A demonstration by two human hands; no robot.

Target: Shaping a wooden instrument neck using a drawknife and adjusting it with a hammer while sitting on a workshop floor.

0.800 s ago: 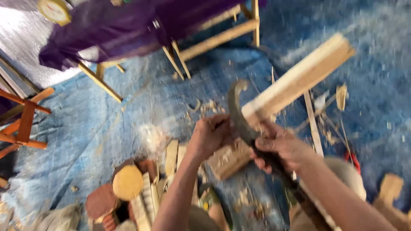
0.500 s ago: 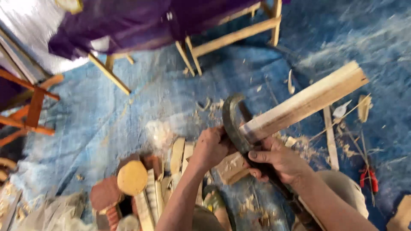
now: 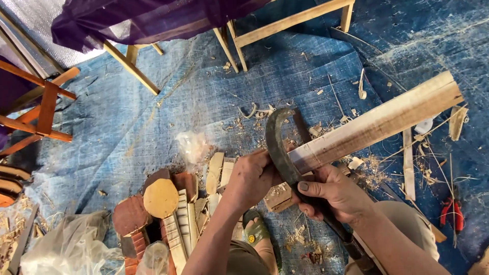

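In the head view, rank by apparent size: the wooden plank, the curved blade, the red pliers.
1. Wooden plank, the longest.
2. Curved blade.
3. Red pliers, the smallest.
The blade sits nearer the camera, so its lead over the pliers is uncertain.

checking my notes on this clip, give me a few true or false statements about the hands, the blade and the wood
1. The right hand grips the handle of a curved blade. True.
2. The blade lies against a long wooden plank. True.
3. The left hand holds red pliers. False: it is at the plank's near end beside the blade; the red-handled pliers lie on the blue tarp.
4. The floor covering is green grass. False: it is a blue tarp strewn with wood shavings.
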